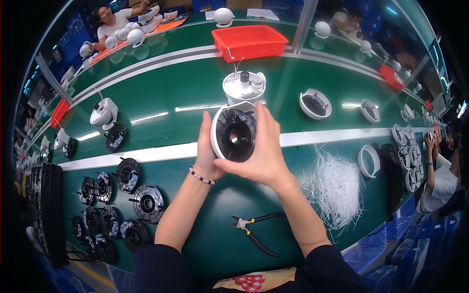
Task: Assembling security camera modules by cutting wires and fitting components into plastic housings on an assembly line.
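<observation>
Between my two hands is a white round camera housing [215, 129] with a black disc [225, 122] seated inside; a dark central hole and small circuit boards show on the disc. My left hand [206, 154] grips the housing's left side, with a beaded bracelet at the wrist. On the other side, my right hand [264, 154] wraps the rim, its thumb along the lower edge. Just beyond stands a white camera base [233, 90] with a black lens and thin wires. Below my hands lie pliers [243, 223] with black-and-yellow handles, jaws apart.
Several black discs with circuit boards [149, 202] lie at left. A heap of clear plastic strips [337, 190] and a white ring-shaped shell [369, 161] are at right. White housings [315, 104] sit on the green belt [181, 88]. Behind it stands a red bin [251, 44]. Other people work around.
</observation>
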A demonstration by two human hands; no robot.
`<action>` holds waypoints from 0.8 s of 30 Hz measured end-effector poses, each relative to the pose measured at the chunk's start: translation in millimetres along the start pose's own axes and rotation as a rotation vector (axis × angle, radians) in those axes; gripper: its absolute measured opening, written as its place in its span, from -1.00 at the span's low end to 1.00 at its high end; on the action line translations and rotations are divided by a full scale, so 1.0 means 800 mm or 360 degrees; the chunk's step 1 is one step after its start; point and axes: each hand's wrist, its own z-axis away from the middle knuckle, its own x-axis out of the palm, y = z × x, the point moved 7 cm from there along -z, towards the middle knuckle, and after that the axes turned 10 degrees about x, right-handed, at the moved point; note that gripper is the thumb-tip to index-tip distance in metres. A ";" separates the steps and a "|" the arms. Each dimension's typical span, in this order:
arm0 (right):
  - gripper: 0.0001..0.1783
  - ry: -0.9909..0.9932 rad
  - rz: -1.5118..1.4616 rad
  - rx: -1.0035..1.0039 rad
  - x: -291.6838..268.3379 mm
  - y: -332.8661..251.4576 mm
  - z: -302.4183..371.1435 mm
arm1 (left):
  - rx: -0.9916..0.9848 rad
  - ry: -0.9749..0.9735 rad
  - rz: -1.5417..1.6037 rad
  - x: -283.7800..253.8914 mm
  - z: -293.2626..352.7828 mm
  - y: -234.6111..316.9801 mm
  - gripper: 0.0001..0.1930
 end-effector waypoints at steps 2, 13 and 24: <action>0.28 0.0024 0.0046 -0.0006 -0.002 0.000 0.000 | -0.0025 -0.0152 0.0074 0.008 0.001 0.002 -0.31; 0.32 -0.0155 -0.0028 -0.0343 0.010 0.001 0.000 | -0.0223 -0.0259 0.0296 -0.010 0.007 0.000 -0.42; 0.20 -0.0263 0.0158 -0.0174 0.032 0.061 0.026 | -0.0021 0.0538 0.0324 -0.078 -0.040 -0.019 -0.49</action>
